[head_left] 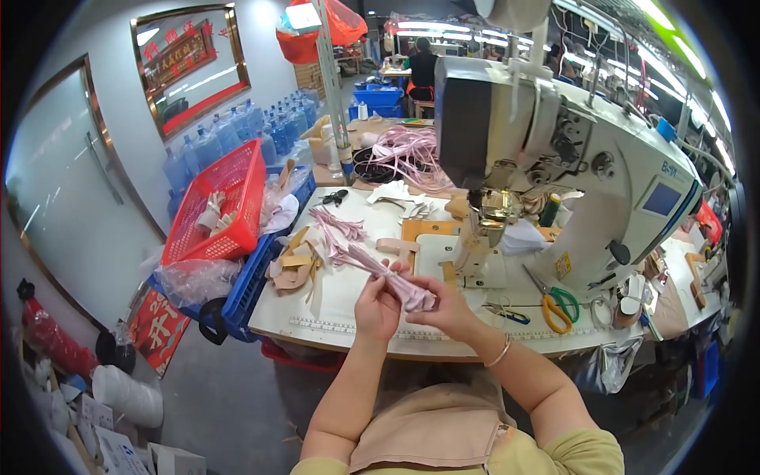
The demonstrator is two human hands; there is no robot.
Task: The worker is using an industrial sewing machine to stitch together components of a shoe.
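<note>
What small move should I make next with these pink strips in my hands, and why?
Perhaps slide your left hand along the pink strips to gather their far ends: those splay loosely, while your right hand supports the near end.

A bundle of pale pink strips (pixel 404 289), seemingly fabric, slants between both hands (pixel 378 309).

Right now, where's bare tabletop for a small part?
Free: white tabletop left of the left hand, between beige scraps and the front ruler strip. Crowded: pink strips beyond that hand; scissors and snips near the sewing machine.
</note>
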